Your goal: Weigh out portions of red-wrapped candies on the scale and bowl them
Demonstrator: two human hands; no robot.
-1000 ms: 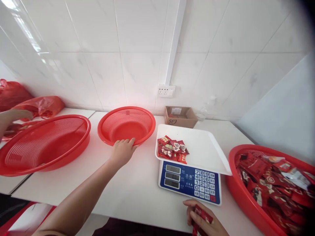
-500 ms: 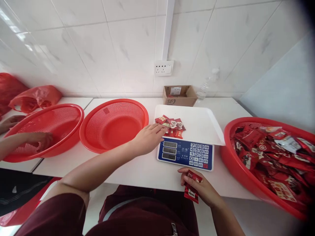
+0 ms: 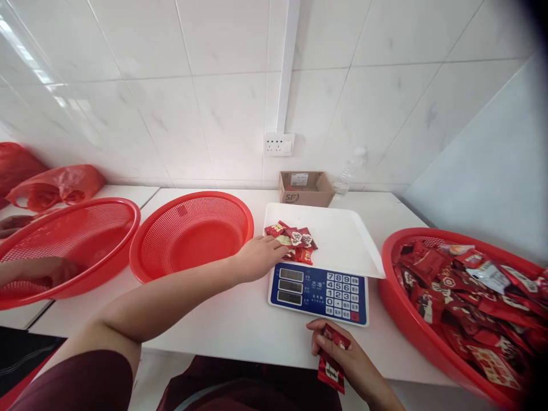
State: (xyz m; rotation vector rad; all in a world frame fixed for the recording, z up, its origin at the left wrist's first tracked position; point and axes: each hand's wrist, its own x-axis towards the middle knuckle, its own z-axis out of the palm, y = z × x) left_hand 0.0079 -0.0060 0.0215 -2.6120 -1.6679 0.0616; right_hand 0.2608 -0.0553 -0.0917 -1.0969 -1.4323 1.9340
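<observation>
My left hand (image 3: pixel 262 257) lies at the left edge of the scale's white tray (image 3: pixel 338 237), its fingers stretched out over a small pile of red snack packets (image 3: pixel 295 240). Whether a packet is under the fingertips is hidden. Below the tray is the blue panel of the digital scale (image 3: pixel 319 292), with displays and a keypad. In front of the scale, at the table edge, my right hand (image 3: pixel 342 357) is closed around a red snack packet (image 3: pixel 330 374) that hangs down from the fingers.
A red basket (image 3: pixel 387 274) heaped with packets stands at right. Left of the scale are a red basket (image 3: pixel 136 257) and another basket (image 3: pixel 132 228) with a co-worker's hand (image 3: pixel 55 271) in it. Behind the tray are a cardboard box (image 3: pixel 308 197), a clear bottle (image 3: pixel 346 177) and red bags (image 3: pixel 64 185).
The view has tipped up, so everything sits lower in the picture. My left hand stays by the pile, and the right keeps its packet.
</observation>
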